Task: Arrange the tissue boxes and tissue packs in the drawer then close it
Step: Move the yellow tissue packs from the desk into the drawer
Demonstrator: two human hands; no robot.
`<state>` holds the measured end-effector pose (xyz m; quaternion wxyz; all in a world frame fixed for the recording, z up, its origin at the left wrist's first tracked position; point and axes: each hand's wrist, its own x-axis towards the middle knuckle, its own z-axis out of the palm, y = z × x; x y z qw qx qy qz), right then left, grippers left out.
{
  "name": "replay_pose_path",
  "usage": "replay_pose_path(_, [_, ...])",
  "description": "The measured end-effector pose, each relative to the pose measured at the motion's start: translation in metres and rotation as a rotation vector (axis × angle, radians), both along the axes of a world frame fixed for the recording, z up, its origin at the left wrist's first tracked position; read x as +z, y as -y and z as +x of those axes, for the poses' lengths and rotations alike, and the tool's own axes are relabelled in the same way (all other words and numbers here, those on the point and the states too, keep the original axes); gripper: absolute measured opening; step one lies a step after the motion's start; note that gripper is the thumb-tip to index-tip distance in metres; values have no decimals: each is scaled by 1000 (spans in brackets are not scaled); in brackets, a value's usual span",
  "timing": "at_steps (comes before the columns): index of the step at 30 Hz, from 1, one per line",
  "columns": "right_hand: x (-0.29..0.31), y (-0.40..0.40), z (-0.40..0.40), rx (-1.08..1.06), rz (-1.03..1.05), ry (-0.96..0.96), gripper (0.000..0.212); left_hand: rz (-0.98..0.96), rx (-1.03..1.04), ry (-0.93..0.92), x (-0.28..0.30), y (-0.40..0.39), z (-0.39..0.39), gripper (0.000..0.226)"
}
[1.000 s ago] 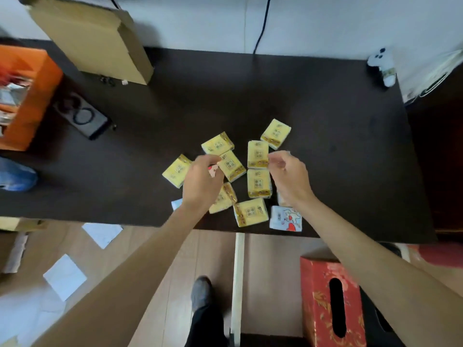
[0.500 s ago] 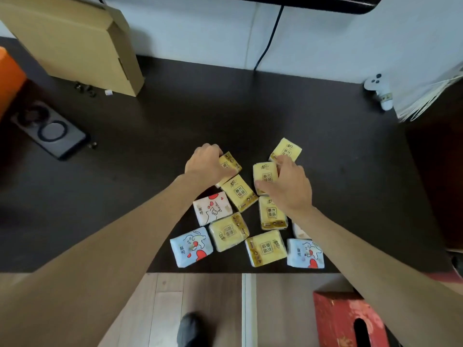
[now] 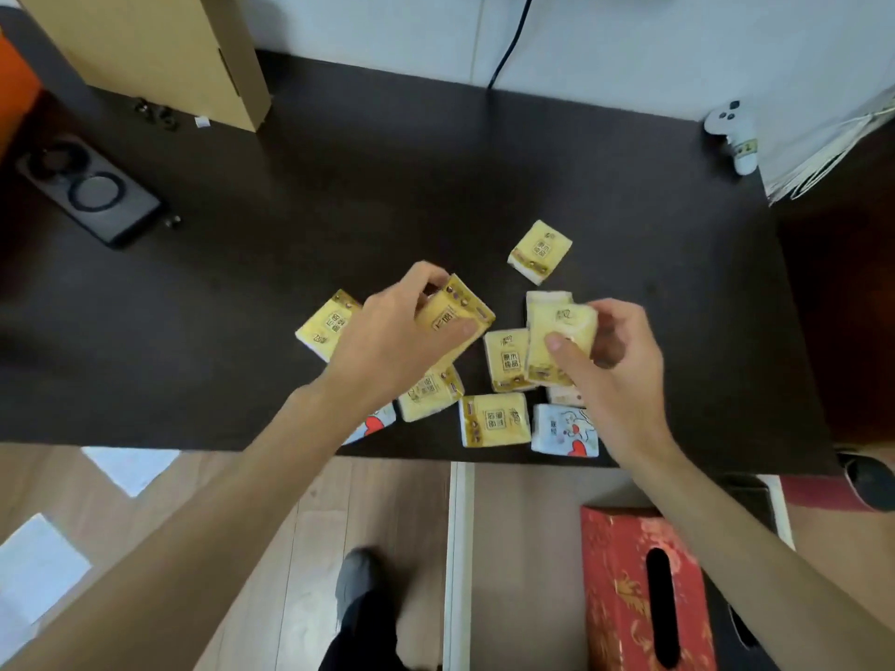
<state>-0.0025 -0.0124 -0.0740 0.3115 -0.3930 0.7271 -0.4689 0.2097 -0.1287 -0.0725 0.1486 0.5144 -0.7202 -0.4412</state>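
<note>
Several small yellow tissue packs lie on the dark table (image 3: 436, 176), near its front edge. My left hand (image 3: 387, 341) is lifted above them, shut on one yellow pack (image 3: 453, 322). My right hand (image 3: 615, 370) grips another yellow pack (image 3: 557, 331) just to the right. One yellow pack (image 3: 540, 251) lies apart farther back. White packs with red hearts (image 3: 564, 428) sit at the front edge. Below the table an open drawer (image 3: 513, 564) holds a red tissue box (image 3: 644, 593) at its right.
A cardboard box (image 3: 160, 46) stands at the back left, a black charger pad (image 3: 89, 193) left of centre. A white controller (image 3: 733, 133) lies at the back right beside stacked papers (image 3: 833, 142). White sheets (image 3: 38, 564) lie on the wooden floor.
Both hands have lifted a yellow pack each off the table. The camera has tilted down, so the drawer and red box show more.
</note>
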Motion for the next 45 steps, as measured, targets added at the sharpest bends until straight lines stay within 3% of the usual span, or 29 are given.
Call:
replay_pose_path(5, [-3,-104,-8,71,156,64,40,138,-137,-15,-21,-112,1,59])
replay_pose_path(8, [-20,-148,-16,124,267,57,40,188,-241,12,-45,-160,-6,46])
replay_pose_path(14, [-67,-170,-41,304,416,-85,34,307,-466,82,-86,-188,-29,47])
replay_pose_path(21, [-114,-168,-58,483,405,-397,30,105,-555,296,-135,-169,-44,37])
replay_pose_path(26, [-126,-168,-73,538,410,-389,25,-99,-756,255,-135,-168,-49,27])
replay_pose_path(29, [-133,-163,-81,628,396,-378,23,-260,-892,360,-137,-168,-62,31])
replay_pose_path(32, [-139,-153,-89,715,353,-426,27,-215,-965,505,-144,-165,-78,40])
replay_pose_path(35, [-152,-152,-88,766,291,-580,34,-203,-934,641,-158,-170,-89,39])
replay_pose_path(38, [-159,-150,-84,778,248,-717,21,-327,-815,651,-151,-185,-96,50])
replay_pose_path(40, [-153,-150,-84,740,223,-779,18,-513,-685,677,-142,-200,-91,51])
replay_pose_path(42, [-150,-155,-84,745,254,-871,37,-631,-625,747,-144,-210,-85,51])
replay_pose_path(45, [-153,-163,-85,832,339,-971,81,-581,-566,753,-152,-218,-72,75])
